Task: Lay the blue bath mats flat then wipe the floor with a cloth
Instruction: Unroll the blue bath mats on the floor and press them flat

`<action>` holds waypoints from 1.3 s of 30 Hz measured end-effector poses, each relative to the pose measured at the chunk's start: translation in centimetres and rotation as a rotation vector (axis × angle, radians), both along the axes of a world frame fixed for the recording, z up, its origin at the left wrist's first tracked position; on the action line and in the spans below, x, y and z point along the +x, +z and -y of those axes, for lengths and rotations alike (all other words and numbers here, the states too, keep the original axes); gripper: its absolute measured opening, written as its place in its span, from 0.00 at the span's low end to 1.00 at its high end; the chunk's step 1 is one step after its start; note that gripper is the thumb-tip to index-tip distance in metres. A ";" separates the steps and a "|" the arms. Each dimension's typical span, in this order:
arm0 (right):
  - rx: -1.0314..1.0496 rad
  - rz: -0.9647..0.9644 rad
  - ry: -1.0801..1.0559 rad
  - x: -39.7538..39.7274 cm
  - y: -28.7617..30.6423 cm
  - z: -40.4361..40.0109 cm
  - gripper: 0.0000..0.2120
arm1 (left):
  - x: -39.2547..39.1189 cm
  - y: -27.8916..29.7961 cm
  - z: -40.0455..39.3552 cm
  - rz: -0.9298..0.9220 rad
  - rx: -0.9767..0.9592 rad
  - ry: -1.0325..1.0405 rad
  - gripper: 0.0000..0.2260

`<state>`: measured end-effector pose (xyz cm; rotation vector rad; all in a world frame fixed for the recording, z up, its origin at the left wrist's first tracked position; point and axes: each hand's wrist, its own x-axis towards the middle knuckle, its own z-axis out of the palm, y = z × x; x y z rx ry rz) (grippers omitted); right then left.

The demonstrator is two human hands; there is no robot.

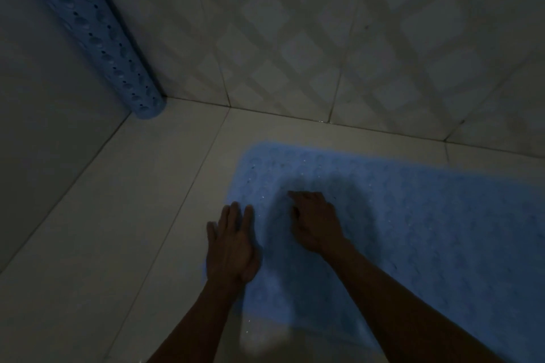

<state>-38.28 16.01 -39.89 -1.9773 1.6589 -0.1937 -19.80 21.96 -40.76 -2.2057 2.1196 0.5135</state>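
A blue bath mat point(413, 215) with round bumps and small holes lies spread flat on the pale tiled floor, filling the lower right. My left hand point(231, 244) rests palm down with straight fingers on the mat's left edge. My right hand point(317, 221) presses on the mat a little further in, fingers bent, holding nothing. A second blue mat point(97, 38) is rolled into a tube and stands leaning in the corner at the upper left. The light is dim. No cloth is in view.
Bare floor tiles point(118, 230) stretch to the left of the flat mat. A patterned tiled wall point(339, 38) closes the far side and a plain wall point(35, 97) closes the left. A strip of floor separates the mat from the far wall.
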 end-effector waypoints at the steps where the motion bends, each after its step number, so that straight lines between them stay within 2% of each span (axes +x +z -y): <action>1: -0.035 -0.011 -0.037 -0.6 0.0 0.5 0.24 | -0.7 -0.1 0.8 -0.030 -0.032 -0.008 0.31; 5: -0.066 -0.107 -0.144 -3.8 -0.7 2.9 0.28 | -3.3 -0.7 5.7 -0.116 -0.071 -0.019 0.29; 9: -0.073 -0.159 -0.168 -6.1 -2.5 4.8 0.31 | -4.7 -1.6 10.8 -0.073 -0.072 -0.088 0.30; 12: -0.078 -0.197 -0.176 -6.5 -4.2 4.6 0.31 | -5.3 -2.8 12.8 -0.047 0.006 -0.099 0.31; 23: -0.167 -0.251 -0.237 -5.9 -6.3 3.9 0.31 | -5.3 -4.6 12.7 0.020 -0.129 -0.092 0.31; 30: -0.200 -0.298 -0.224 -5.9 -6.7 4.1 0.31 | -5.3 -4.3 13.0 0.037 -0.129 -0.099 0.33; 39: -0.224 -0.322 -0.227 -6.0 -6.9 4.2 0.32 | -5.5 -4.4 12.7 0.046 -0.303 -0.107 0.31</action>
